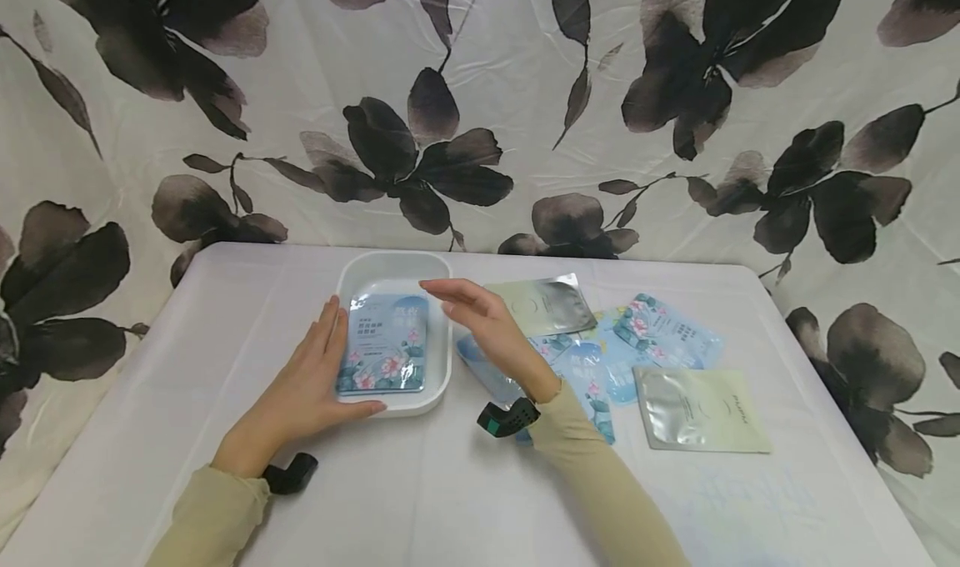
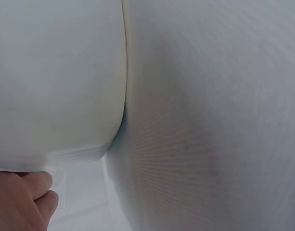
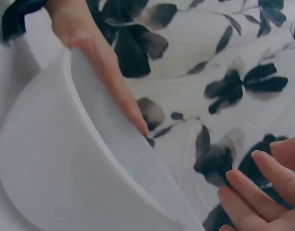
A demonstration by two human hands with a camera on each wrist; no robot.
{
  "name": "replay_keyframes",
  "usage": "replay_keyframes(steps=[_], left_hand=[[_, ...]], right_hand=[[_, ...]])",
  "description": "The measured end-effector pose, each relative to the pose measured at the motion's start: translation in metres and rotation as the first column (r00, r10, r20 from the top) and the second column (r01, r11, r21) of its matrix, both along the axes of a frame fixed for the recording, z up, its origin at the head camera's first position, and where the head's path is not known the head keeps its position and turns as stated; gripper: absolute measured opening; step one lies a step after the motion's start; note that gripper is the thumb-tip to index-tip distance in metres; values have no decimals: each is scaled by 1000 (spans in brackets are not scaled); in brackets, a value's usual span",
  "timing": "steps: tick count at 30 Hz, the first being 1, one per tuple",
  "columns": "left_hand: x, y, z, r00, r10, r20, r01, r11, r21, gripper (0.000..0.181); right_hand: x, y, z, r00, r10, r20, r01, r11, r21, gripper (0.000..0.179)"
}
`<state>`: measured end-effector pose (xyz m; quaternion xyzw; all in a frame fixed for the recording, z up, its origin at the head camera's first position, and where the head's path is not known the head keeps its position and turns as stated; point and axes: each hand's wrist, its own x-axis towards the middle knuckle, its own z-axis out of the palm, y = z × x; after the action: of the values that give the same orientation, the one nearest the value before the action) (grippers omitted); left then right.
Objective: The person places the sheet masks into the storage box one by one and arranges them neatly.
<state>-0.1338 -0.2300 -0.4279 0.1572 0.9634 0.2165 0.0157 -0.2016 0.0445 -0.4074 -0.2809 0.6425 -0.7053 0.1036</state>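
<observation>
A white plastic tray stands left of the table's middle. Inside it lies a blue sachet printed with pink flowers; whether others are under it I cannot tell. My left hand rests at the tray's left side, fingers straight along the rim and thumb stretched over the near edge. In the left wrist view, its fingers lie against the tray's outer wall. Over the right rim hovers my right hand, fingers extended and holding nothing. The right wrist view shows those fingers slightly bent and spread, beside the tray.
Right of the tray lie several sachets: a silver-green one at the back, a flowered blue one, another blue one partly under the right arm, and a second silver-green one. A floral cloth hangs behind the white table.
</observation>
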Motion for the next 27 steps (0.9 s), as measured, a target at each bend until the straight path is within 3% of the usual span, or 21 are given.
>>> replay_keyframes(steps=[6, 18, 22, 27], left_hand=[[1, 0, 1, 1000, -11, -11, 11, 1000, 3, 139], [1, 0, 2, 1000, -7, -8, 7, 1000, -7, 138], [2, 0, 1, 1000, -7, -10, 7, 1000, -10, 139], [2, -1, 1, 1000, -5, -13, 4, 1000, -9, 139]], right_hand=[[-18, 24, -10, 984, -161, -82, 156, 986, -60, 28], [-37, 60, -22, 956, -292, -10, 291, 955, -53, 29], [-41, 72, -27, 932, -362, -2, 362, 932, 5, 29], [-46, 83, -34, 885, -466, 5, 458, 872, 172, 33]])
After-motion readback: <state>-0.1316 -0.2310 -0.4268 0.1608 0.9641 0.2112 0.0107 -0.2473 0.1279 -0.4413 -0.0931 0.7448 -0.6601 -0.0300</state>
